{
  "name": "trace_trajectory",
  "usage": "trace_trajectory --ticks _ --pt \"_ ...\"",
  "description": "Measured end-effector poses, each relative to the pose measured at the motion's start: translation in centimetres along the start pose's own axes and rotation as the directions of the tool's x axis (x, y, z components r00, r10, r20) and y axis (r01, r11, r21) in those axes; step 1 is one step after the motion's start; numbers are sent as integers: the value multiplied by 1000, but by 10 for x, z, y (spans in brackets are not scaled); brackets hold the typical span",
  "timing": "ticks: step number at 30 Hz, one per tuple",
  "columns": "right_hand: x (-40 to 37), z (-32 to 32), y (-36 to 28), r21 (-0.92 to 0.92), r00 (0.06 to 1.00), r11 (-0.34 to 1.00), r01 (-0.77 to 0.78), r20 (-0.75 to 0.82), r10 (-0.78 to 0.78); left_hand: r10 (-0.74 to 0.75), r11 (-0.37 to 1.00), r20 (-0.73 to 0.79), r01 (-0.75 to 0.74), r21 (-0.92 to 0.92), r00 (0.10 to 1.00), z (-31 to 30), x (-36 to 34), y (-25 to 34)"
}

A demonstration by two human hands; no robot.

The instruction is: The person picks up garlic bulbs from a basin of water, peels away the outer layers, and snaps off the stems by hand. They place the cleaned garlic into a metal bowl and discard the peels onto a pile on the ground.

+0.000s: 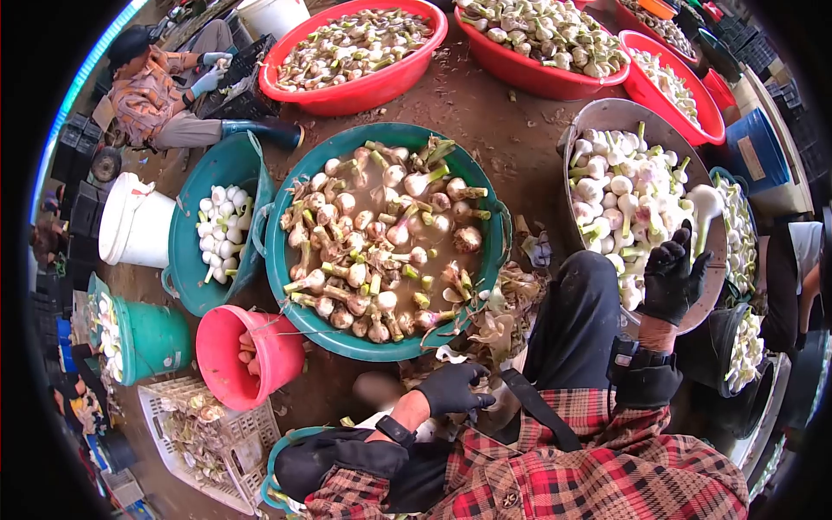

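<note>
My right hand (671,276), in a black glove, is raised over the near side of a grey basin (598,117) with its fingers apart. Just past the fingertips a white garlic bulb with a stalk (705,208) overlaps the basin's right rim. Peeled garlic bulbs (620,186) fill that basin. My left hand (452,388), also gloved in black, is low before my lap with its fingers curled; what they hold, if anything, I cannot tell. Loose garlic skins (496,334) lie beside it. Ahead, unpeeled garlic bulbs (347,204) sit in brown water inside a green tub (286,295).
On the left are a teal tub (186,234) with white bulbs, a white bucket (139,221), a pink bucket (269,355) and a white crate (173,433). Red basins (347,102) of garlic line the back. A person (165,95) sits at the upper left.
</note>
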State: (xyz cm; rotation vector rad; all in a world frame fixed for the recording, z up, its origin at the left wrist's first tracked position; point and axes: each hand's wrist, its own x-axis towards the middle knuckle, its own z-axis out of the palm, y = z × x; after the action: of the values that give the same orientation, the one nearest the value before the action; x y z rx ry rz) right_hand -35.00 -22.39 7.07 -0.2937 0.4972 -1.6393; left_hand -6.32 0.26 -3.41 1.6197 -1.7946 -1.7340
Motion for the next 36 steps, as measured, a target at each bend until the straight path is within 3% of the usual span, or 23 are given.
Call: trace_trajectory --ticks 2,3,4,5,7,8,10,13,15,17,18,20,21,22,23,24,25,26,28,30,33,35,36 --pt "7 -21 19 -97 987 991 -87 123 99 -10 999 54 8 32 998 1 1 1" --pt "6 -25 47 -297 988 947 -122 49 143 2 997 -11 -1 83 1000 6 3 -3" --pt "-6 -30 84 -271 952 912 -306 -97 291 18 991 -76 -7 137 997 9 4 -6" --pt "-26 -11 115 -602 904 684 -411 -172 391 14 990 -76 -3 138 997 6 2 -4" --pt "-63 -17 179 -948 788 294 -121 88 609 -77 984 -82 89 155 994 -4 0 6" --pt "-73 -54 227 -957 722 196 212 289 629 -80 984 -86 93 153 993 -6 0 6" --pt "-103 -53 275 -907 676 -197 373 120 727 -103 945 -9 100 311 995 -12 0 5" --pt "-123 -52 318 -792 695 -381 478 75 715 -96 902 -49 108 417 994 -13 -5 8" --pt "-123 -57 329 -785 685 -404 469 35 727 -118 897 -48 128 422 992 -10 -11 3" --pt "-117 -63 329 -821 734 -421 385 -5 680 60 853 -319 118 508 946 -5 -11 -3" --pt "-109 -63 322 -829 750 -423 367 -6 662 64 854 -327 118 507 943 -11 -10 2" --pt "-93 -68 295 -886 768 -277 372 127 627 -63 891 -659 339 302 750 -21 -7 14" --pt "-85 -72 277 -932 758 -156 327 160 633 -170 972 -665 235 9 727 -24 -1 3" --pt "-78 -71 260 -960 749 -30 278 197 632 -159 974 -665 226 16 729 -25 5 -11" --pt "-75 -57 235 -990 716 39 136 125 687 -374 800 -544 -35 -599 751 -27 10 -26" --pt "-75 -56 218 -988 701 118 99 153 696 -460 237 -316 -228 -944 830 -29 11 -34" --pt "-79 -55 206 -990 707 137 39 125 696 -430 -146 -172 -257 -955 886 -39 6 -23" --pt "-83 -55 196 -987 711 159 -21 97 697 -343 -212 -188 -271 -939 920 -44 2 -20" --pt "-92 -48 180 -963 679 229 143 264 685 -91 -334 -211 -230 -914 973 -48 -1 -18" --pt "-102 -46 179 -941 702 288 177 326 633 -126 -224 -295 -317 -922 947 -48 -4 -5" --pt "-106 -23 180 -840 713 147 522 525 465 -231 21 -473 -481 -876 850 -46 -2 2" --pt "-108 -8 176 -861 735 166 482 500 459 -310 394 -656 -534 -748 689 -42 5 -7" --pt "-109 -3 175 -877 751 183 444 476 457 -310 392 -652 -532 -750 692 -42 6 -9"
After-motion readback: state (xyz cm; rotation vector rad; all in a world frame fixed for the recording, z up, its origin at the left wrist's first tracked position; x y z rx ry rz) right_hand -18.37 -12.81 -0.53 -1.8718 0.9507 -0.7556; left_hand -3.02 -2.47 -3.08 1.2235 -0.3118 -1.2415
